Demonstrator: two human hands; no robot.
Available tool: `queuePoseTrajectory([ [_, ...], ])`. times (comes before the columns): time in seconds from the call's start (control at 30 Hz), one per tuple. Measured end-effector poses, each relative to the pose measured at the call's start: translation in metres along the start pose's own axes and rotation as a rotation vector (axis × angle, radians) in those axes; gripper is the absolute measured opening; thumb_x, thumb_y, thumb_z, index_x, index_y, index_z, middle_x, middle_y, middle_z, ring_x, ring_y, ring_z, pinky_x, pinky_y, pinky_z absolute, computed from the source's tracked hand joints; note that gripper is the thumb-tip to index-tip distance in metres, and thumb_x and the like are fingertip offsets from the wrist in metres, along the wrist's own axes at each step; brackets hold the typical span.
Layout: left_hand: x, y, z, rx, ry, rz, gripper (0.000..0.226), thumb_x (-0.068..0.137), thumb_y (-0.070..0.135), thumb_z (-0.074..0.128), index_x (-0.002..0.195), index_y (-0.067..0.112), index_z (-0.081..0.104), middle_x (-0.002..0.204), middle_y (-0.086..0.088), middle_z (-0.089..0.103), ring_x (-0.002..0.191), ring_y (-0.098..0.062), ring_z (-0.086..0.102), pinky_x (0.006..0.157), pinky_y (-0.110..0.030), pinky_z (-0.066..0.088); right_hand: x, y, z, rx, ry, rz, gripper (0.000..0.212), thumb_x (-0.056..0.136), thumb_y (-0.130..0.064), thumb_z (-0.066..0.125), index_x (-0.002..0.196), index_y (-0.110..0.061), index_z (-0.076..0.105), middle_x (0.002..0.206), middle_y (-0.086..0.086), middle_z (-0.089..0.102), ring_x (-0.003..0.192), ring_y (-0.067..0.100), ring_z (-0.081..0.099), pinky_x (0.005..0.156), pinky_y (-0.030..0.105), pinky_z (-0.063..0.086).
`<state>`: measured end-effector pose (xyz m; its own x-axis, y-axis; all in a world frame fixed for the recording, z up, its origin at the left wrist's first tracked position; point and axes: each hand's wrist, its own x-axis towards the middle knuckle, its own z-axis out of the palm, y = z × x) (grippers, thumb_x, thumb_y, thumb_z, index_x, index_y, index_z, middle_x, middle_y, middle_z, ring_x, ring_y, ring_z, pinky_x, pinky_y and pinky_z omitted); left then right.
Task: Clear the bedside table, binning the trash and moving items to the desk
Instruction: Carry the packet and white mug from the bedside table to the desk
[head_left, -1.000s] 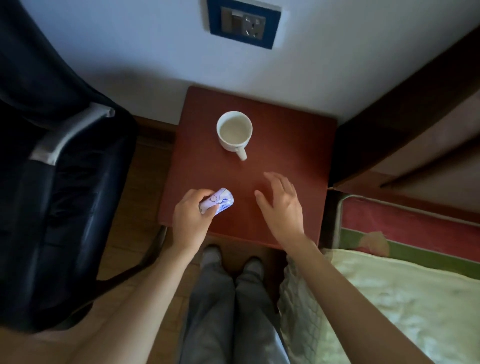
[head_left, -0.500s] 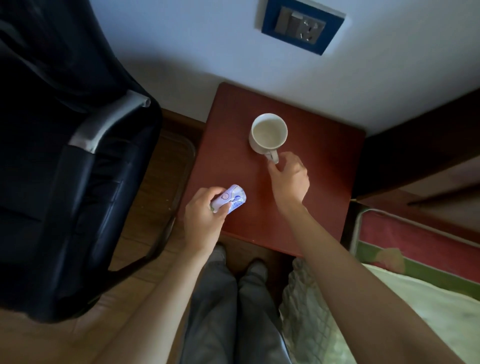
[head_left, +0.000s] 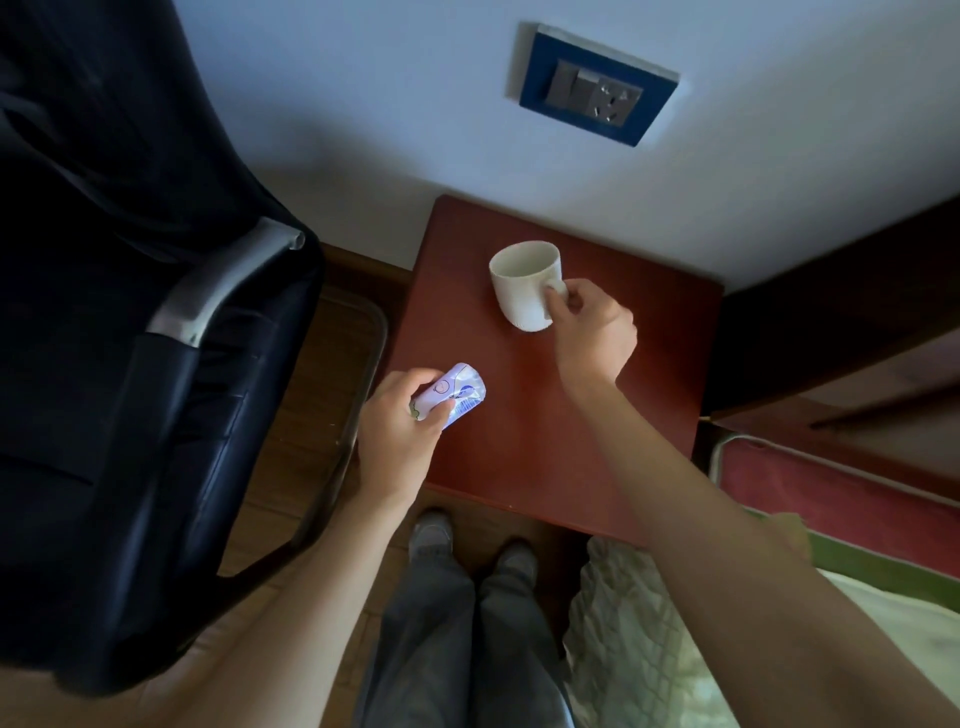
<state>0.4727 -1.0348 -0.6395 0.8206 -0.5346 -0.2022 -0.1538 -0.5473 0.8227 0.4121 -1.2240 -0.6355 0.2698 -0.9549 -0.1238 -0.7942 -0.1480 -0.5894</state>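
Observation:
A red-brown bedside table (head_left: 628, 415) stands against the wall. A white mug (head_left: 522, 288) is tilted and raised off the table's far part, with my right hand (head_left: 589, 330) closed on its handle. My left hand (head_left: 400, 441) hovers over the table's near left edge, gripping a crumpled white and blue wrapper (head_left: 454, 395). The mug looks empty inside.
A black office chair (head_left: 156, 364) with a grey armrest fills the left, close beside the table. A bed (head_left: 857, 597) with pale quilted bedding lies at the right. A wall socket (head_left: 597, 93) is above the table. My legs and shoes stand at the table's front.
My right hand went from flat over the table to the mug's handle, closed on it, and tipped and lifted the mug. My left hand kept hold of the wrapper.

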Motion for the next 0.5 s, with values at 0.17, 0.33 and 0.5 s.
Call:
queuePoseTrajectory([
  [0.17, -0.004, 0.026, -0.019, -0.045, -0.005, -0.013, 0.022, 0.077, 0.01, 0.071, 0.099, 0.014, 0.068, 0.09, 0.006, 0.063, 0.078, -0.001, 0.058, 0.062, -0.009, 0.042, -0.013, -0.022, -0.038, -0.066, -0.029, -0.076, 0.018, 0.081, -0.031, 0.058, 0.086, -0.017, 0.068, 0.078, 0.003, 0.069, 0.075, 0.027, 0.06, 0.065, 0.034, 0.044],
  [0.33, -0.018, 0.065, -0.063, -0.075, -0.006, 0.017, 0.023, 0.078, 0.011, 0.071, 0.1, 0.017, 0.068, 0.093, 0.004, 0.065, 0.082, -0.008, 0.061, 0.065, -0.016, 0.048, -0.049, -0.036, -0.1, -0.044, -0.02, -0.169, 0.016, 0.082, -0.027, 0.063, 0.095, -0.021, 0.07, 0.087, -0.002, 0.07, 0.08, 0.021, 0.063, 0.062, 0.028, 0.038],
  [0.5, -0.046, 0.104, -0.119, -0.059, 0.051, 0.032, 0.024, 0.078, 0.013, 0.071, 0.102, 0.017, 0.068, 0.094, 0.003, 0.065, 0.083, -0.009, 0.061, 0.067, -0.024, 0.049, -0.092, -0.06, -0.165, 0.054, 0.052, -0.231, 0.013, 0.08, -0.023, 0.068, 0.091, -0.018, 0.072, 0.083, -0.001, 0.07, 0.076, 0.02, 0.064, 0.063, 0.031, 0.045],
])
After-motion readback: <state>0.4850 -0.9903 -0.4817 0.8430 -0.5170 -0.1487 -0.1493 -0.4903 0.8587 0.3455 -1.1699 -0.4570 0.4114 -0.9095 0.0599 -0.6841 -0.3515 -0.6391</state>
